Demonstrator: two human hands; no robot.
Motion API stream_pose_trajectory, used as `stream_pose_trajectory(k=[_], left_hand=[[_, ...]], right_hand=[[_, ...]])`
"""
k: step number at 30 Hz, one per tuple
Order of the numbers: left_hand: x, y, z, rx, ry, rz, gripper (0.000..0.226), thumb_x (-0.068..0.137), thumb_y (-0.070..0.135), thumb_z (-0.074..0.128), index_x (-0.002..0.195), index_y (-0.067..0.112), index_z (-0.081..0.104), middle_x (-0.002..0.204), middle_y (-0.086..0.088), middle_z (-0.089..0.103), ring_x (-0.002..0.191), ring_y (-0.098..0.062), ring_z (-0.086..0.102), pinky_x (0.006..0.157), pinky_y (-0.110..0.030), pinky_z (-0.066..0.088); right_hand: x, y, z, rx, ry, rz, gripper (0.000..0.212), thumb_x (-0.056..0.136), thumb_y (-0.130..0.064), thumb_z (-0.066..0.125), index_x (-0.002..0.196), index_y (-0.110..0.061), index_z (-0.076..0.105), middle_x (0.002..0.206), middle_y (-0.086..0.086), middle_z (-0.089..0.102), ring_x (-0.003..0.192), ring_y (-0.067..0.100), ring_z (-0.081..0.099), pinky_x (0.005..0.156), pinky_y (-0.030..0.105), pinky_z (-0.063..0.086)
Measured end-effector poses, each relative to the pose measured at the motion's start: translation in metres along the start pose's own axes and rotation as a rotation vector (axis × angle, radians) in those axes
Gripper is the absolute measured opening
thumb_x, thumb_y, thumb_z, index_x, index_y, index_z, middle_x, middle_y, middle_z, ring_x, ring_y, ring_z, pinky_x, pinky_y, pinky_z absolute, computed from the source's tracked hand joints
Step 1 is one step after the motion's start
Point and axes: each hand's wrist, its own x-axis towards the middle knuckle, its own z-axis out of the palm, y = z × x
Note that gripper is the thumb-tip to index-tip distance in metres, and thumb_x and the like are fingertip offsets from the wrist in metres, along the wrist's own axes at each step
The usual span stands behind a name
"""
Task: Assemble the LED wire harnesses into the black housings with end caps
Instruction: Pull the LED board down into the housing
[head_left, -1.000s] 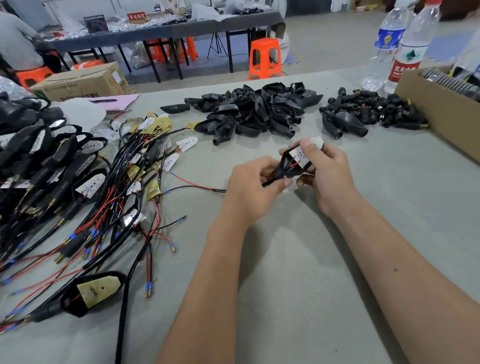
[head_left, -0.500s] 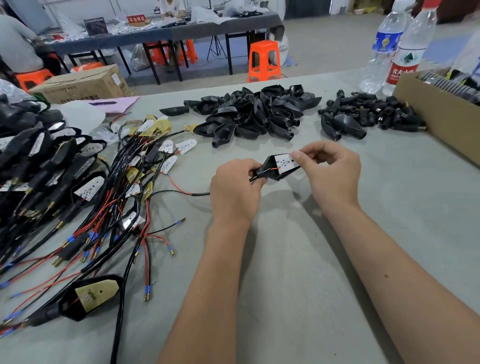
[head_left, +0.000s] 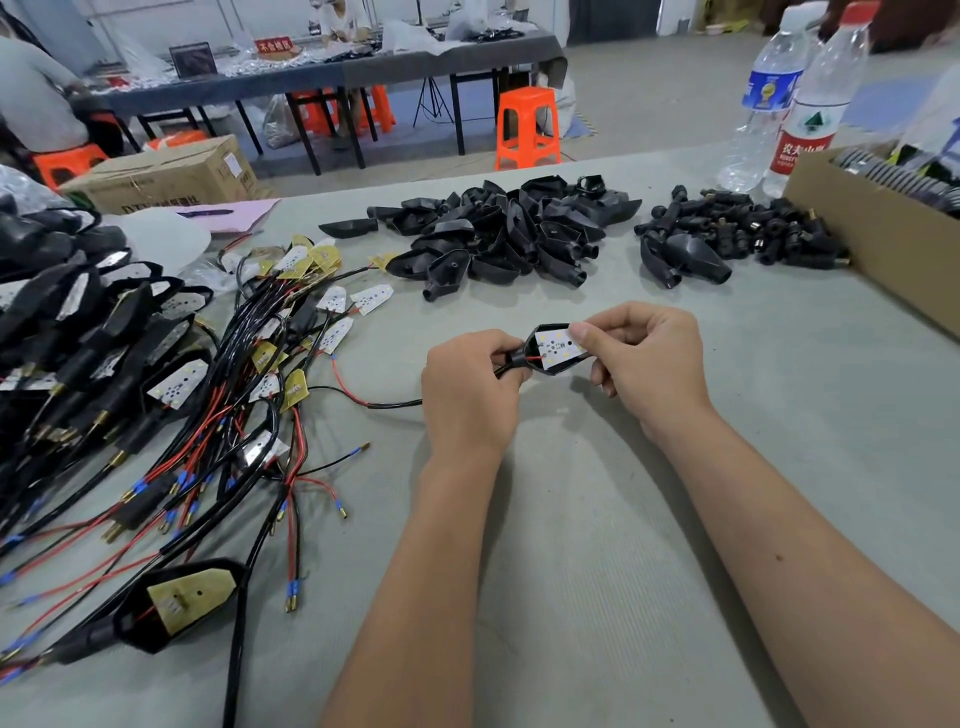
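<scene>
Both hands hold one housing (head_left: 540, 358) above the tabletop (head_left: 597, 519): your left hand (head_left: 467, 389) grips its neck where the wire (head_left: 395, 404) exits, probably to steady it, while your right hand (head_left: 644, 358) pinches the LED board (head_left: 560, 347), likely seating it in the shell.

Both hands (head_left: 470, 384) (head_left: 644, 364) raised together, fingers curled, pinching.

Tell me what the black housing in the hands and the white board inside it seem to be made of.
Black housing: probably moulded plastic or rubber, matte black, with a smooth tapered shell and a tubular neck. White board: likely a thin rigid LED circuit board, flat, white-coated, with small yellowish chips; its core material cannot be told.
</scene>
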Motion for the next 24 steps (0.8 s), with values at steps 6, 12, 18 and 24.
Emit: stream_pose_trajectory(k=[6, 12, 18, 24], left_hand=[[-0.0015, 0.0021, 0.0021, -0.048, -0.006, -0.019, 0.024, 0.073, 0.009, 0.084, 0.094, 0.020, 0.081, 0.084, 0.007, 0.077, 0.081, -0.016, 0.071, 0.080, -0.040, 0.057], [0.0006, -0.0005, -0.0035, -0.098, -0.010, -0.051, 0.023, 0.072, 0.007, 0.086, 0.092, 0.019, 0.081, 0.072, 0.016, 0.070, 0.063, 0.004, 0.060, 0.072, -0.022, 0.053], [0.0032, 0.0032, -0.0056, -0.205, -0.024, -0.018, 0.029, 0.073, 0.001, 0.086, 0.098, 0.015, 0.081, 0.080, 0.010, 0.075, 0.063, 0.004, 0.062, 0.070, -0.014, 0.052], [0.0043, 0.0009, -0.0072, -0.261, -0.035, -0.008, 0.030, 0.075, -0.003, 0.084, 0.096, 0.018, 0.080, 0.059, 0.030, 0.061, 0.053, 0.005, 0.054, 0.059, -0.005, 0.039]], right_hand=[[-0.0041, -0.0024, 0.0026, -0.073, 0.050, -0.033, 0.010, 0.085, -0.013, 0.083, 0.079, -0.012, 0.075, 0.057, 0.002, 0.068, 0.045, 0.013, 0.063, 0.045, 0.024, 0.050], [-0.0066, -0.0061, 0.0045, -0.124, 0.004, -0.111, 0.013, 0.084, -0.007, 0.082, 0.087, -0.019, 0.078, 0.080, 0.007, 0.073, 0.065, 0.012, 0.068, 0.064, 0.021, 0.055], [-0.0045, -0.0038, 0.0011, -0.038, 0.062, -0.048, 0.033, 0.082, -0.014, 0.085, 0.101, -0.030, 0.064, 0.101, 0.001, 0.063, 0.066, 0.010, 0.059, 0.055, 0.025, 0.051], [0.0000, -0.0049, -0.0044, 0.258, -0.224, 0.065, 0.013, 0.097, -0.015, 0.070, 0.107, -0.007, 0.074, 0.088, 0.011, 0.076, 0.060, 0.017, 0.061, 0.044, 0.023, 0.042]])
